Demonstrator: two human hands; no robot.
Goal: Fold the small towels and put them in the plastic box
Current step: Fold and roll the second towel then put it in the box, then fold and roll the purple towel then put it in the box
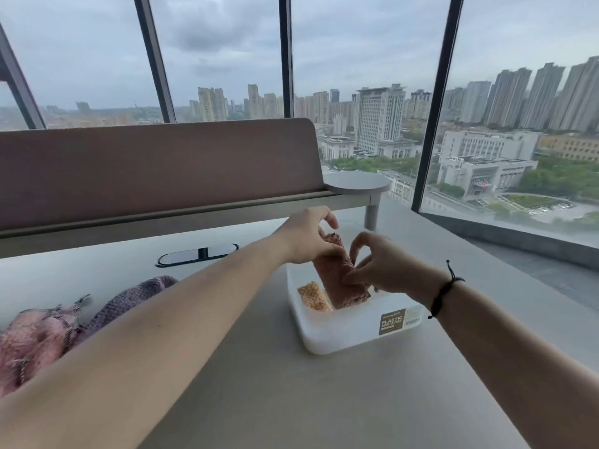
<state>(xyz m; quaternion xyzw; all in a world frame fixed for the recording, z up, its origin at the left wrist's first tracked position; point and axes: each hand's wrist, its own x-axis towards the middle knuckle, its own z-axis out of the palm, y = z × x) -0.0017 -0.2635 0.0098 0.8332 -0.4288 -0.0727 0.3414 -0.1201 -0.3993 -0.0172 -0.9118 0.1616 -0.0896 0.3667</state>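
Fingers of both hands curl round a folded pink towel that stands tilted in the box, its lower end down inside and its upper end leaning away above the rim. Left hand grips the towel's upper part from the left, with the forefinger arched over the top. Right hand pinches its right edge lower down, and a dark cord bracelet circles that wrist. An orange towel, folded, lies in the box just left of the pink one, touching it. On the table, well left of the box, lie a purple towel and a pink fringed one, both unfolded and partly hidden by the left forearm. Behind them, an oval cable slot is set in the tabletop.
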